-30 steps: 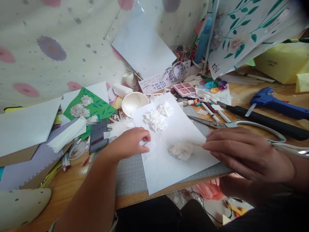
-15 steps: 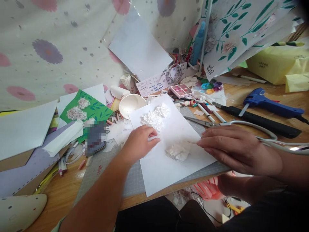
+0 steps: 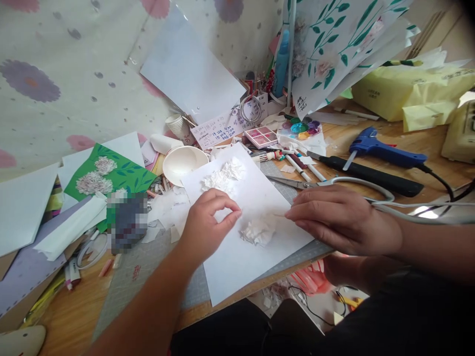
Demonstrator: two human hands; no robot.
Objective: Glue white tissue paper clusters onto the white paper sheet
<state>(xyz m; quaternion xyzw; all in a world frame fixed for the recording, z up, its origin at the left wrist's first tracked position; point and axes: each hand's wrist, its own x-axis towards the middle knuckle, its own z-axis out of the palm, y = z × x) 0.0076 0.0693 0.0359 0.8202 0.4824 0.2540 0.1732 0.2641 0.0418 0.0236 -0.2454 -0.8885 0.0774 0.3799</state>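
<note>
Head view: work with white paper flowers on a cluttered worktop [image 3: 74, 306]. A white sheet [image 3: 237, 277] lies askew over a grey cutting mat [image 3: 148, 277] at the near edge. On its far part sits a ruffled flower cluster [image 3: 234, 169], partly hidden by the left hand; on its near part, toward the right, lies a single crumpled paper flower [image 3: 258, 231], between the two hands. The left hand [image 3: 206, 222] reaches in over the sheet, its thumb and index finger brought together at the tips just beside this flower; whether a scrap lies between them cannot be told. The right hand [image 3: 345, 217] has its fingers clamped on a thin stick [image 3: 279, 214], which points left toward the same flower; whether the tip touches it is unclear. Scissors [image 3: 306, 185] lie open-handled just beyond the right hand, with a blue glue gun [image 3: 386, 149] farther right. A white bowl [image 3: 185, 164] stands at the sheet's far left, near a green sheet [image 3: 128, 175] bearing pale flowers.
</note>
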